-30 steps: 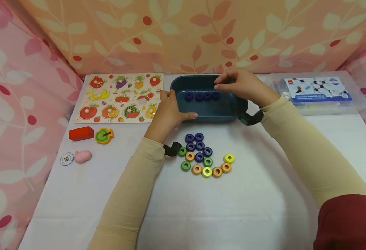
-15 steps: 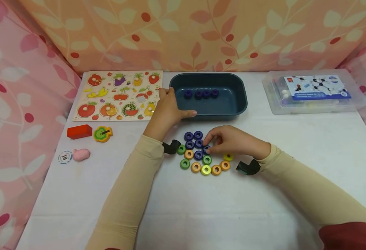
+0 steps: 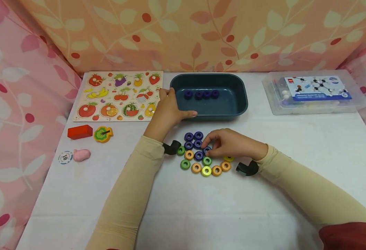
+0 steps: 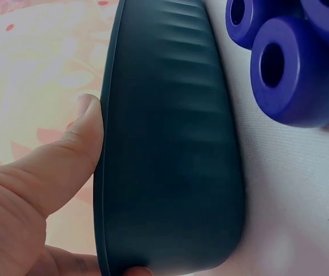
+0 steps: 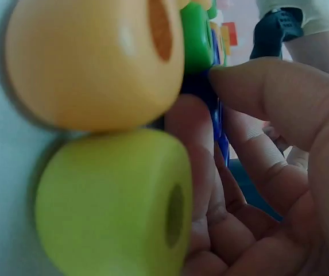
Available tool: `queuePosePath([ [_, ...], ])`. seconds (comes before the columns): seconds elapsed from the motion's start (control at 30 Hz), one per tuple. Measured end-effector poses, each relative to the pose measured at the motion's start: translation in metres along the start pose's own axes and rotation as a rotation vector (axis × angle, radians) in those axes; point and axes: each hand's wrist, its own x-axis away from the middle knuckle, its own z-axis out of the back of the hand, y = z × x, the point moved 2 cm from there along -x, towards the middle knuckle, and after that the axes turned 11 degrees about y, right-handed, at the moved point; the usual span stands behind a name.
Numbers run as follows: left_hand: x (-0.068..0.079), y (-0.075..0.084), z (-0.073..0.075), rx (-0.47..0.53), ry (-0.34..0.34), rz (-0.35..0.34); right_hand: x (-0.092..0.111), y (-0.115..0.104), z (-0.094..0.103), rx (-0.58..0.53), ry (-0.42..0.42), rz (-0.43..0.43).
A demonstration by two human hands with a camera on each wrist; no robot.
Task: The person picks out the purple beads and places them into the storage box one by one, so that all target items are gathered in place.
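My left hand (image 3: 169, 109) grips the near left corner of a dark teal tray (image 3: 214, 113), thumb along the near rim and fingers at the left end. In the left wrist view the thumb lies on the rim of the tray (image 4: 170, 144). A row of several purple ring beads (image 3: 206, 94) lies inside it. My right hand (image 3: 232, 143) pinches a purple ring bead (image 3: 206, 150) between thumb and finger, within a cluster on the table. Around it lie more purple, green (image 3: 206, 161), orange (image 3: 216, 170) and yellow beads (image 3: 206, 171). The right wrist view shows an orange bead (image 5: 89, 63) close up.
A fruit peg puzzle (image 3: 126, 95) lies left of the tray, a clear plastic case (image 3: 314, 92) to its right. On the left sit a red block (image 3: 80, 132), a tree-shaped piece (image 3: 103, 134), a poker chip (image 3: 65, 157) and a pink pig figure (image 3: 81, 155). Patterned curtains enclose the table.
My right hand has come from above the tray down to the bead cluster and now pinches a purple bead there. My left hand has stayed at the tray's corner.
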Motion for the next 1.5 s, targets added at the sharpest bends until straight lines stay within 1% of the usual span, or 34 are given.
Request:
queuePosePath([
  [0.1,0.000,0.000,0.001,0.000,0.003,0.001,0.000,-0.006,0.007,0.029,0.002,0.022],
  [0.17,0.000,0.001,0.001,-0.001,0.005,0.002,0.000,-0.013,0.018,0.045,0.020,0.036],
  [0.23,0.000,0.001,0.001,0.000,0.006,0.000,-0.001,-0.024,0.033,0.062,0.064,0.044],
  [0.3,-0.001,0.000,0.001,0.001,0.006,-0.003,-0.006,-0.036,0.053,0.071,0.133,0.049],
  [0.37,0.000,0.000,0.000,0.003,0.004,-0.004,-0.019,-0.045,0.072,0.092,0.211,0.049],
  [0.43,0.000,-0.001,-0.001,0.003,0.003,-0.002,-0.038,-0.050,0.087,0.107,0.277,0.045],
  [0.5,0.000,-0.001,-0.003,0.001,0.002,-0.001,-0.063,-0.050,0.096,0.132,0.299,0.048],
  [0.57,0.000,-0.003,-0.004,-0.004,-0.002,0.004,-0.089,-0.045,0.098,0.142,0.271,0.048],
  [0.67,0.000,-0.004,-0.007,-0.013,-0.010,0.004,-0.119,-0.034,0.092,0.166,0.165,0.052],
  [0.77,0.000,-0.003,-0.008,-0.021,-0.021,-0.002,-0.137,-0.025,0.085,0.175,0.092,0.056],
  [0.87,0.000,-0.002,-0.007,-0.016,-0.018,0.002,-0.146,-0.023,0.082,0.208,0.070,0.083],
  [1.0,-0.001,-0.002,-0.003,-0.023,0.000,0.010,-0.153,-0.027,0.082,0.270,0.052,0.127],
  [1.07,-0.001,-0.001,-0.003,-0.028,-0.005,0.009,-0.153,-0.027,0.083,0.287,0.044,0.126],
  [1.17,0.000,-0.001,-0.004,-0.024,-0.015,0.012,-0.152,-0.026,0.085,0.266,0.043,0.103],
  [1.23,0.000,-0.001,-0.003,-0.030,-0.020,0.018,-0.148,-0.028,0.089,0.241,0.059,0.092],
  [1.3,0.000,-0.001,-0.003,-0.037,-0.017,0.024,-0.139,-0.031,0.093,0.206,0.080,0.063],
  [1.37,0.000,-0.001,-0.002,-0.040,-0.011,0.023,-0.126,-0.038,0.098,0.158,0.108,0.041],
  [1.43,0.000,-0.002,-0.002,-0.036,-0.003,0.014,-0.106,-0.044,0.099,0.104,0.137,0.033],
  [1.5,0.000,-0.001,-0.002,-0.031,0.004,0.001,-0.084,-0.049,0.097,0.052,0.156,0.043],
])
